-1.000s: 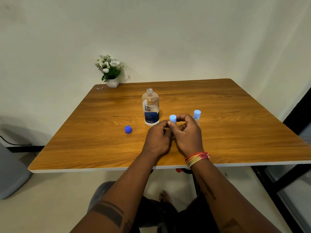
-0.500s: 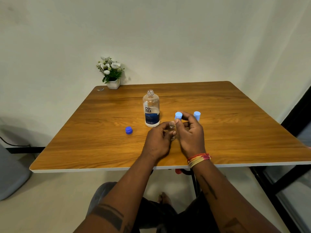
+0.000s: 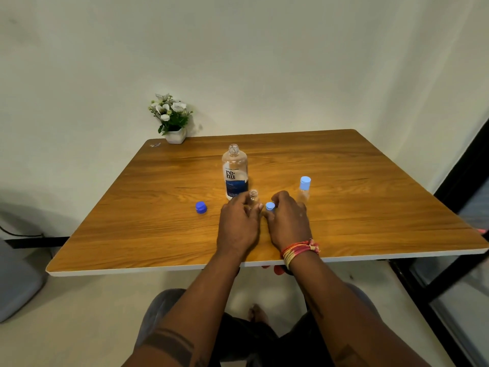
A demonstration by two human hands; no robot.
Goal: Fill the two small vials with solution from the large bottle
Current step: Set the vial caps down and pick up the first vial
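The large clear bottle (image 3: 234, 172) with a blue "renu" label stands uncapped at the table's middle. Its dark blue cap (image 3: 201, 207) lies to the left on the wood. In front of the bottle my left hand (image 3: 239, 226) grips a small clear vial (image 3: 253, 196), which is upright with its neck uncovered. My right hand (image 3: 288, 221) holds that vial's light blue cap (image 3: 270, 206) low by the tabletop, just right of the vial. A second small vial (image 3: 304, 189), with its light blue cap on, stands to the right, behind my right hand.
The wooden table (image 3: 370, 207) has a white edge. A small white pot of flowers (image 3: 173, 119) sits at its back left corner. A black frame (image 3: 449, 260) runs along the right side. My knees show below the front edge.
My right hand took the light blue cap off the vial and lowered it to the right, toward the tabletop. My left hand kept hold of the vial.
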